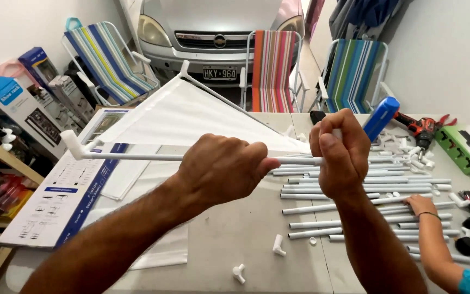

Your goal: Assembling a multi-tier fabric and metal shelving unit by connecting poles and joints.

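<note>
One view only: you are wearing the camera on your head, and it is looking forward and down over the grey table [235, 239] from close above its near edge. It is facing the silver car [213, 32] parked beyond the table's far end, folding chairs [272, 71] standing between.

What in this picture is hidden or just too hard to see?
- Head view: the middle of the white tube is covered by the left hand.
- Where the tube ends is hidden inside the right hand.
- The blue-handled tool has its lower part behind that hand.
- The small hand on the loose tubes: its owner is cut off by the right edge.
- The red drill is too small for detail.
</note>
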